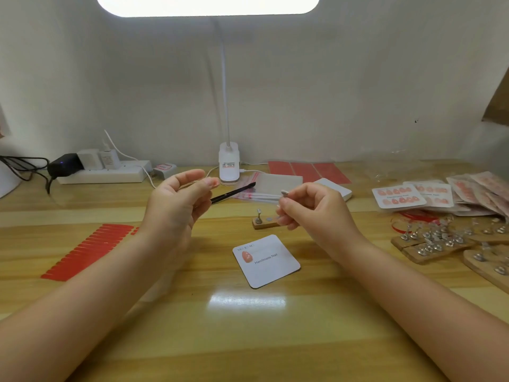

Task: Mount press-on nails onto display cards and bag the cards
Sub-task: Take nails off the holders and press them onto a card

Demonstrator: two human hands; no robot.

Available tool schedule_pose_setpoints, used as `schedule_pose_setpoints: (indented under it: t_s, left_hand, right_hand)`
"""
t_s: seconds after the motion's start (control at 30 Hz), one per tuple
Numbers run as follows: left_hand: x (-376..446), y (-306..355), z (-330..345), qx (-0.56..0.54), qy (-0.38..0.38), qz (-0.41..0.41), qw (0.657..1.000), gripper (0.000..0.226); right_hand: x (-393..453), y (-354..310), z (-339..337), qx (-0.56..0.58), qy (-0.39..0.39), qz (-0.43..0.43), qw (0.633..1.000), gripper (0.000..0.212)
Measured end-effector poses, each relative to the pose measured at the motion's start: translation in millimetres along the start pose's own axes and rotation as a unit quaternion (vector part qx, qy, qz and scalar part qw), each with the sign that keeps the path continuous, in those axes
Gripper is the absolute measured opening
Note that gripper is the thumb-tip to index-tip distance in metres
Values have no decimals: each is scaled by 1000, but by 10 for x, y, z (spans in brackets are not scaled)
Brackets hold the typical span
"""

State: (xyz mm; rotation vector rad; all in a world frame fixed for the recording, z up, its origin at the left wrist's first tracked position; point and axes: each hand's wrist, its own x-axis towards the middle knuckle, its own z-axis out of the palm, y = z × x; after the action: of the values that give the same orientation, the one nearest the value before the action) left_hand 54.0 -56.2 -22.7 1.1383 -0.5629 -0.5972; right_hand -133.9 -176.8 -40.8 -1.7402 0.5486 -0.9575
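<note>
Head view: display card (271, 267) amid bare tabletop (248, 340)

— What is cut off?
— The lamp head (208, 4) by the top edge; the stands (468, 244) at the right.
— And the small print on the card (266, 261)?
— Too small to be read.

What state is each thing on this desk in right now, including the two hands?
Left hand: raised, gripping black tweezers.
Right hand: raised, pinching a small metal nail stand.
Display card: flat on the desk, one pink nail mounted.
Desk lamp: on.
Bagged cards: piled at right.
</note>
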Motion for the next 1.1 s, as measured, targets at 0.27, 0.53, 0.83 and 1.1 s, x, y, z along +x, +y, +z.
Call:
schedule_pose_setpoints:
  t_s: [0.27, 0.53, 0.83, 1.1]
  left_hand:
    - [9, -127, 24, 61, 27, 13, 998, 24]
    - [-80, -250, 68, 127, 4, 36, 991, 14]
    - [-100, -324, 63, 191, -7, 42, 981, 15]
    - [-147, -309, 59, 236, -26, 76, 969, 15]
  right_hand:
    - [155, -94, -17, -83, -30, 22, 996, 5]
    - [238, 75, 121, -276, 25, 20, 961, 16]
    - [226, 257, 238, -366, 44, 39, 929, 20]
    - [157, 224, 213, -453, -2, -1, 892, 32]
